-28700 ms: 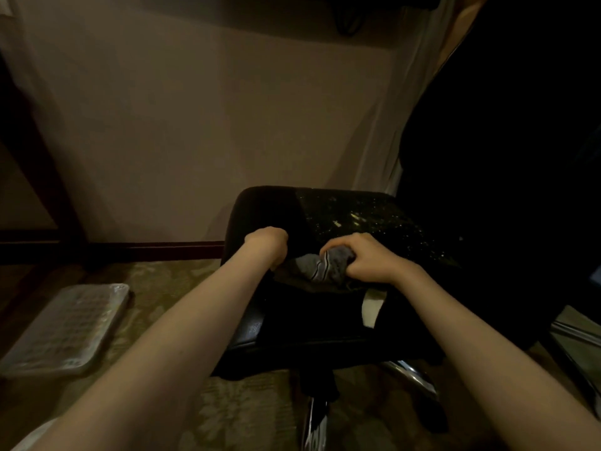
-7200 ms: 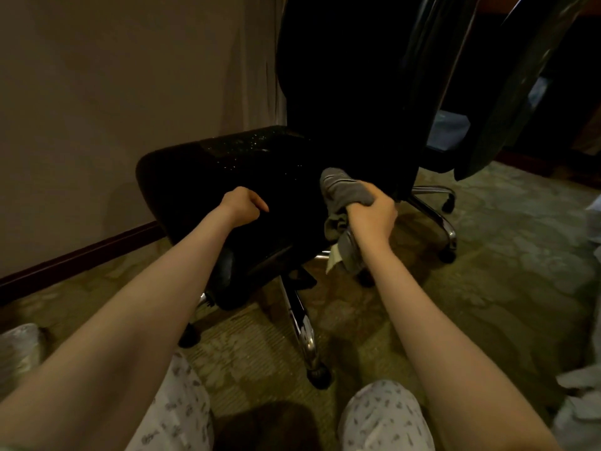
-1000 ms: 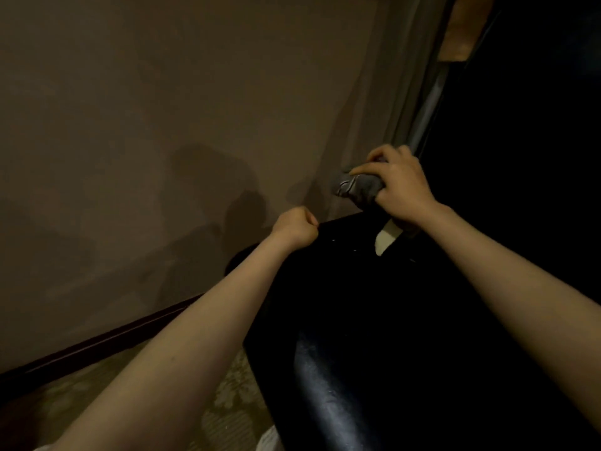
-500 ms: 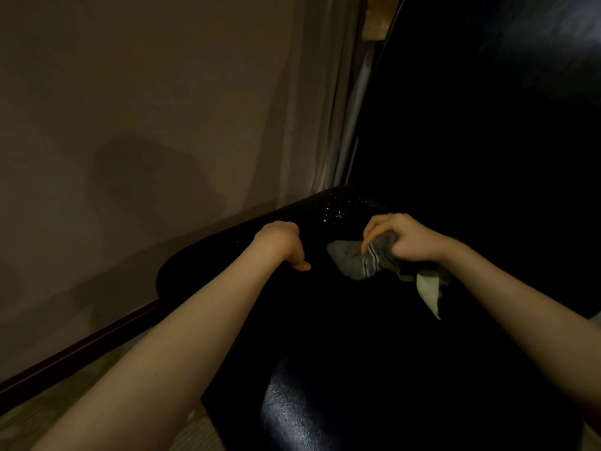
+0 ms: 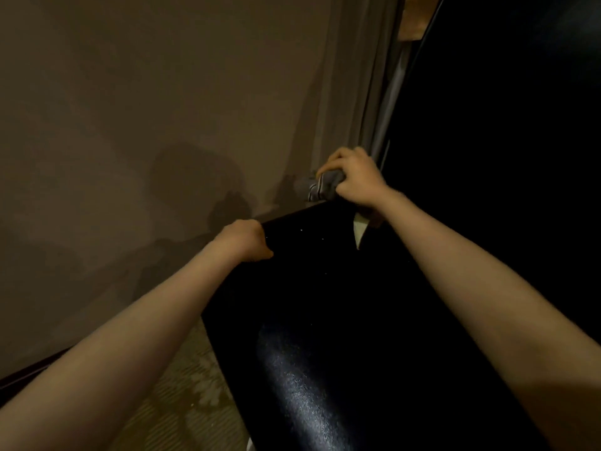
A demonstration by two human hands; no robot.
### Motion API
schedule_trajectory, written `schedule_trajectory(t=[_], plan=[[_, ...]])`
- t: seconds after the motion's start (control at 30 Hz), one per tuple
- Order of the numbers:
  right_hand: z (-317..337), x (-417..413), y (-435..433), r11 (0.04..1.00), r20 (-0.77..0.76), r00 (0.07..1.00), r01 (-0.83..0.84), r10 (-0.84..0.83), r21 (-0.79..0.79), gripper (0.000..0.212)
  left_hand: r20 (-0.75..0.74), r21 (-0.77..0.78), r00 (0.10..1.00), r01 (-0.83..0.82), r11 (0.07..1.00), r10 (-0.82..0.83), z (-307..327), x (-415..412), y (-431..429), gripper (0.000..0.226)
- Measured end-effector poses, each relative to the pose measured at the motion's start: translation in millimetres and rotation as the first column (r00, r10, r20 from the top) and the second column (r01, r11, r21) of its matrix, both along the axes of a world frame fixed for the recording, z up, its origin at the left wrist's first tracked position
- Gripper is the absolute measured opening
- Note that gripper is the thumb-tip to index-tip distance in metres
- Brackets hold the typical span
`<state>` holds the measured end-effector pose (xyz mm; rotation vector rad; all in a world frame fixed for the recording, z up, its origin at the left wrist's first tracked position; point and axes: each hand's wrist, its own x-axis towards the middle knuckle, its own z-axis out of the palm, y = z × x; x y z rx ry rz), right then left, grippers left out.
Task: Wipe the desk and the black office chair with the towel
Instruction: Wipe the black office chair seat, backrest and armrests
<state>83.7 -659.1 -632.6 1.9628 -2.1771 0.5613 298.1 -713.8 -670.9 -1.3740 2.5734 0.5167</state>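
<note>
My left hand [image 5: 244,239] is curled into a fist gripping the near-left edge of the black office chair [image 5: 325,320], probably to steady it. Farther along its far edge, my right hand [image 5: 356,180] clenches the bunched towel [image 5: 317,188], wiping.

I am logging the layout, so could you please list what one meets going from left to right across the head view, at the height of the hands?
Plain beige wall → clenched left hand on the chair edge → bunched grey striped towel → right hand gripping it → tall black office chair back.
</note>
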Motion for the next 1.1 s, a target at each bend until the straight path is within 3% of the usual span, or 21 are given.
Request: schedule_trajectory(t=[0.07, 0.13, 0.23, 0.27, 0.33, 0.5, 0.6, 0.67, 0.7, 0.77, 0.83, 0.9, 0.97, 1.03, 1.1], plan=[[18.4, -4.2, 20.1, 0.983, 0.163, 0.973, -0.175, 0.164, 0.060, 0.047, -0.009, -0.010, 0.999, -0.040, 0.999, 0.040, 0.7, 7.1, -7.6, 0.028], [26.6, 1.9, 43.1, 0.910, 0.330, 0.913, -0.330, 0.240, 0.249, 0.052, -0.021, 0.008, 0.998, -0.066, 0.998, 0.066, 0.6, 9.9, -10.5, 0.027], [5.1, 14.7, 59.3, 0.732, 0.370, 0.895, -0.425, 0.251, 0.533, 0.051, -0.039, 0.016, 0.997, -0.069, 0.997, 0.070, -1.3, 9.7, -10.6, 0.026], [-4.3, 14.8, 58.9, 0.722, 0.377, 0.899, -0.411, 0.221, 0.557, 0.054, -0.055, 0.018, 0.996, -0.072, 0.997, 0.073, -2.7, 9.0, -11.1, 0.024], [-15.7, 15.2, 50.7, 0.764, 0.404, 0.901, -0.371, 0.158, 0.528, 0.060, -0.090, 0.039, 0.992, -0.090, 0.995, 0.093, -6.1, 9.8, -13.0, 0.024], [-20.9, 30.6, 8.2, 0.879, 0.304, 0.944, -0.249, 0.127, 0.407, 0.054, -0.165, 0.054, 0.970, -0.174, 0.983, 0.181, -17.4, 15.1, -15.7, 0.040], [-26.7, 50.8, -25.1, 0.952, 0.038, 0.998, -0.067, 0.058, 0.300, 0.047, -0.224, 0.066, 0.952, -0.200, 0.978, 0.210, -19.1, 19.2, -12.1, 0.045], [-25.1, 66.2, -36.4, 0.975, -0.217, 0.976, 0.068, -0.021, 0.211, 0.045, -0.247, 0.071, 0.945, -0.203, 0.976, 0.215, -18.3, 23.0, -8.7, 0.041], [-22.0, 71.3, -38.7, 0.988, -0.257, 0.965, 0.090, -0.055, 0.128, 0.045, -0.250, 0.075, 0.944, -0.203, 0.976, 0.215, -16.1, 24.7, -8.0, 0.037], [-11.2, 74.9, -39.4, 0.992, -0.126, 0.986, 0.097, -0.107, -0.082, 0.045, -0.256, 0.080, 0.940, -0.211, 0.974, 0.225, -13.8, 29.7, -10.9, 0.029], [4.4, 66.8, -37.2, 0.974, 0.081, 0.995, 0.070, -0.053, -0.215, 0.044, -0.257, 0.059, 0.935, -0.238, 0.969, 0.245, -13.0, 36.2, -15.7, 0.024], [24.9, 53.4, -33.0, 0.990, 0.281, 0.951, -0.103, 0.127, -0.098, 0.047, -0.247, 0.036, 0.935, -0.255, 0.966, 0.256, -11.3, 41.0, -18.3, 0.018], [36.9, 49.7, -21.6, 0.911, 0.488, 0.840, -0.366, 0.237, 0.188, 0.044, -0.222, 0.039, 0.943, -0.246, 0.968, 0.249, -11.7, 41.1, -21.0, 0.015], [31.8, 54.5, -15.9, 0.724, 0.518, 0.828, -0.492, 0.217, 0.483, 0.038, -0.197, 0.051, 0.953, -0.224, 0.973, 0.229, -12.6, 38.7, -23.8, 0.021], [8.2, 63.7, -19.2, 0.655, 0.478, 0.849, -0.495, 0.224, 0.571, 0.037, -0.178, 0.062, 0.959, -0.211, 0.975, 0.219, -14.7, 36.6, -26.9, 0.026]])
